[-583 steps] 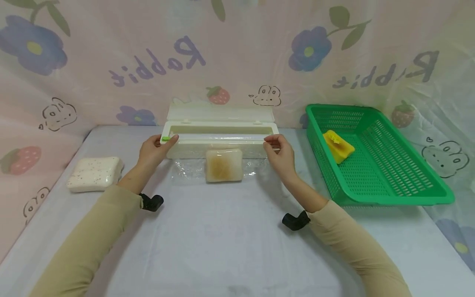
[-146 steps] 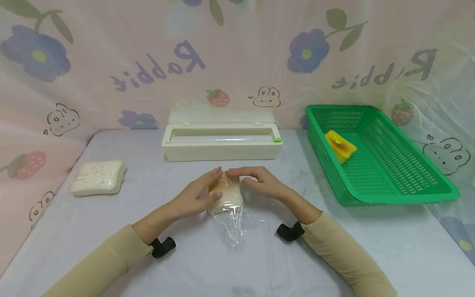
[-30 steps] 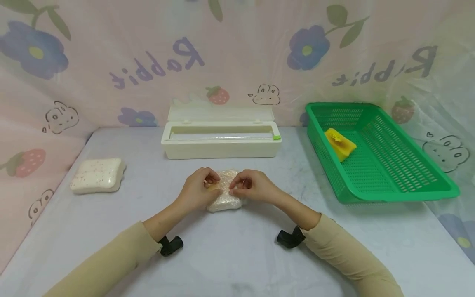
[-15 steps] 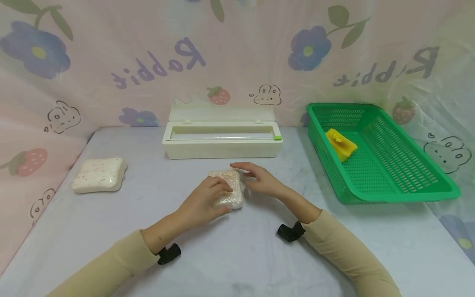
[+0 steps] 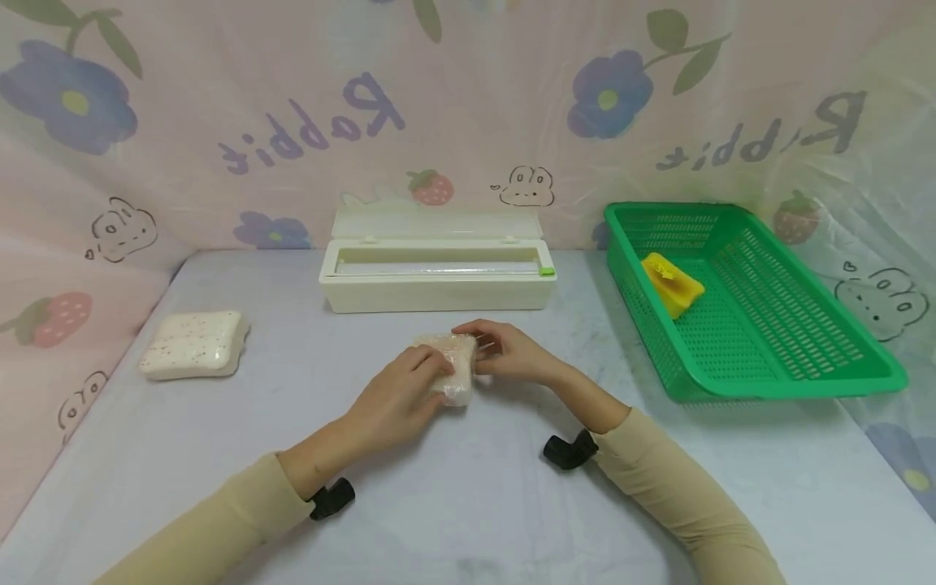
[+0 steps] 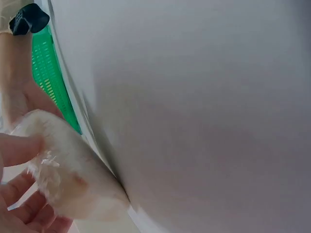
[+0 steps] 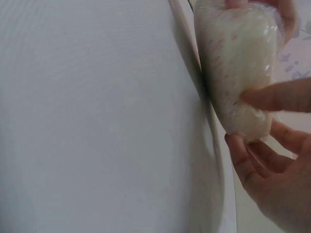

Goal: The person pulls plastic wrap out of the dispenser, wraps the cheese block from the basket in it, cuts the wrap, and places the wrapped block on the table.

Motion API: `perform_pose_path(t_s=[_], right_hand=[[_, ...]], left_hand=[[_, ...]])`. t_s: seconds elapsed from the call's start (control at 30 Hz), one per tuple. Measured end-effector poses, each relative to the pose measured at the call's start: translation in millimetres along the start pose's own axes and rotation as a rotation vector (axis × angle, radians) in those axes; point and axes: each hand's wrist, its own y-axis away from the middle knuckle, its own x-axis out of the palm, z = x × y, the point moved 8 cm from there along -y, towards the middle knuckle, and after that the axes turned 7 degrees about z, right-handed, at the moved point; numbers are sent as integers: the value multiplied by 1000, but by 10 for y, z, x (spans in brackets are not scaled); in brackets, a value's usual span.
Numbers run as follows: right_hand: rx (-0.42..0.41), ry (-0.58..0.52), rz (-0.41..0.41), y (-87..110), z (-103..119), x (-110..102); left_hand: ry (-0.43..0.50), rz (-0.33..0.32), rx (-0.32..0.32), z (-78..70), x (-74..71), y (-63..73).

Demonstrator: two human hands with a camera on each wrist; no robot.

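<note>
A thick slice of toast (image 5: 457,370) wrapped in crinkled cling film is at mid-table in the head view, tilted so one side edge shows. My left hand (image 5: 398,394) grips its left side; in the left wrist view the left thumb (image 6: 19,148) lies on the film, with the fingers on the far side. My right hand (image 5: 512,353) holds the right end, the right thumb (image 7: 277,94) on one face and fingertips at the edge. Reddish specks show on the wrapped toast (image 7: 238,63) in the right wrist view.
Behind the hands stands a white cling film dispenser (image 5: 439,296), its lid up and a green slide cutter (image 5: 546,271) at the right. A speckled, cream bread-shaped block (image 5: 193,345) lies left. At right, a green basket (image 5: 790,388) contains a yellow bread-shaped piece (image 5: 671,284).
Earlier the toast lay on film drawn from the dispenser, then got wrapped. One second ago both hands pinched the film on top; now they hold its sides and it is tilted up.
</note>
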Motion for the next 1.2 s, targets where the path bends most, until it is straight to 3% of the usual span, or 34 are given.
perform_pose_path(t_s=[0.2,0.33,0.63,0.9,1.2], right_hand=[[62,-26,-70,47,-20,-71],[89,-75,-111,66,-28,-105],[237,-226,-204,84,-68,-96],[209,-415,-181,81,9,-26],[163,-449,-192,74,47,-5]], left_hand=[[116,-15,9,74,-67,51],[210,-52,-21,145,-114,57],[442,-128,-267,370,-191,83],[628,-113,-540,591,-123,141],[715,-163,-663,711,-134,209]])
